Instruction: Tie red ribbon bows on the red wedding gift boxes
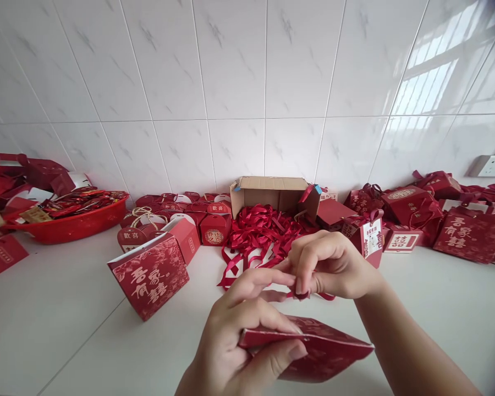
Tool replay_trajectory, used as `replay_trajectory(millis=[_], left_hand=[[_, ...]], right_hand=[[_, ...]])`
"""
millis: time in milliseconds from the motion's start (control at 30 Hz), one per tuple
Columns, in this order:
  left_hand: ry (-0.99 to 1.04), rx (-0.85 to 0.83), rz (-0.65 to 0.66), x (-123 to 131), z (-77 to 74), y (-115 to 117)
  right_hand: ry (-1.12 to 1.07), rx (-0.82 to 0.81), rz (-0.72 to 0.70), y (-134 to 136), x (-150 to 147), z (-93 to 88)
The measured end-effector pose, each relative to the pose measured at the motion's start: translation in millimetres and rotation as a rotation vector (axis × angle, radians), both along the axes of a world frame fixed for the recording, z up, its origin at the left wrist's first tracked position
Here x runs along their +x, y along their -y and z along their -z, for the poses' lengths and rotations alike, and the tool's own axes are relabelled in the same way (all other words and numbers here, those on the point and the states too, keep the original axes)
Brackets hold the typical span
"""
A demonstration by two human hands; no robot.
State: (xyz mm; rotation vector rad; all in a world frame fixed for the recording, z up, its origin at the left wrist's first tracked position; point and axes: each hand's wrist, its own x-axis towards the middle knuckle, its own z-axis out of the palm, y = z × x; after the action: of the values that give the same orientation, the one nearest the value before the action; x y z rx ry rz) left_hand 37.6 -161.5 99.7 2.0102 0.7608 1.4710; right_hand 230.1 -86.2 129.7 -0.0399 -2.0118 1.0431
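Low in the middle of the view, my left hand (pixel 247 335) is closed on a dark red printed gift box (pixel 330 352), its thumb and fingers pinching the top edge. My right hand (pixel 334 264) is just above the box, thumb and fingertips pinched round a small piece of red ribbon (pixel 300 295). The fingertips of both hands meet near this piece. Behind them a pile of loose red ribbons (pixel 264 228) spills from an open cardboard box (pixel 274 190) onto the white table.
A red gift box with pale characters (pixel 152 278) stands left of my hands. Farther left is a red basin (pixel 72 223) of small wrapped packets. Several red gift boxes (pixel 412 214) crowd the right side along the tiled wall (pixel 235 82). A socket (pixel 493 166) is at far right.
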Motion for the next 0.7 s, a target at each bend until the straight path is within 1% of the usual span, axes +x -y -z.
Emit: replay_trajectory(millis=[133, 200, 267, 333, 400, 467, 500, 567, 633, 700], left_hand=[[-0.003, -0.032, -0.034, 0.0, 2.5, -0.2], [-0.001, -0.021, -0.045, -0.9, 4.3, -3.0], [0.031, -0.020, -0.082, -1.8, 6.2, -8.0], [0.092, -0.031, -0.155, -2.8, 8.1, -15.2], [0.142, -0.035, -0.256, -4.3, 10.3, -23.6], [0.137, -0.031, -0.364, -6.2, 12.7, -31.4], [0.124, -0.029, -0.411, -7.0, 13.9, -34.7], [0.110, -0.022, -0.467, -7.8, 15.7, -38.8], [0.118, -0.006, -0.482, -7.3, 16.5, -39.7], [0.116, 0.014, -0.468, -6.2, 16.5, -38.2]], right_hand=[[-0.007, 0.058, 0.074, -1.3, 0.3, 0.9], [0.006, 0.058, 0.093, -3.4, 0.9, 1.2], [0.008, 0.032, 0.157, -6.4, 4.1, 0.8], [-0.032, -0.014, 0.273, -8.4, 10.4, -1.1], [-0.110, -0.059, 0.404, -7.4, 17.9, -4.7], [-0.165, -0.071, 0.507, -2.9, 23.2, -8.9], [-0.165, -0.054, 0.540, 0.3, 24.0, -10.6], [-0.095, 0.018, 0.565, 7.1, 20.8, -12.1], [0.015, 0.119, 0.561, 12.3, 11.8, -10.5], [0.114, 0.241, 0.576, 14.9, 0.1, -6.7]])
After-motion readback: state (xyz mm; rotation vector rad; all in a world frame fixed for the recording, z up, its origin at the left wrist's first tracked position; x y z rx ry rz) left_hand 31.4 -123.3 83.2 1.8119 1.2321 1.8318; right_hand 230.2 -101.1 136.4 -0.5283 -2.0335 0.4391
